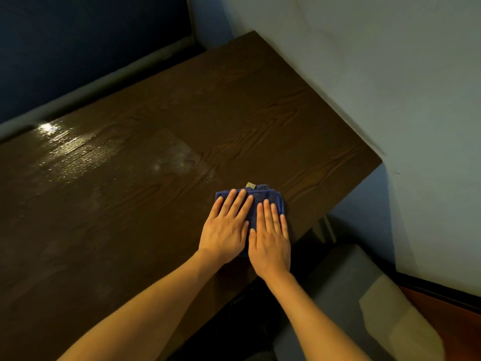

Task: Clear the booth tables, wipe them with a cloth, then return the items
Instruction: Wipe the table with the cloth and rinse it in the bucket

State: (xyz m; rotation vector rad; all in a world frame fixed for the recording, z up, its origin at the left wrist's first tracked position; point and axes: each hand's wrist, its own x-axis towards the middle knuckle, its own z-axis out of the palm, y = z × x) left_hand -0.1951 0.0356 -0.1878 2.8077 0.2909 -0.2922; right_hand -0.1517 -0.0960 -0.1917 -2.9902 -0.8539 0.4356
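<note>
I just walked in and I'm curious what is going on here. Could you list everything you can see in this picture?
table: one, dark brown wood grain, fills most of the view, with a shiny wet patch at far left
cloth: one, blue, folded, flat on the table near its right edge
tag: one, pale, sticking out at the cloth's far edge
wall: one, pale blue-grey, right of the table
booth seat: one, grey-blue, below the table's right edge
left hand: one, fingers straight, pressing on the cloth
right hand: one, fingers straight, pressing on the cloth beside the left
</note>
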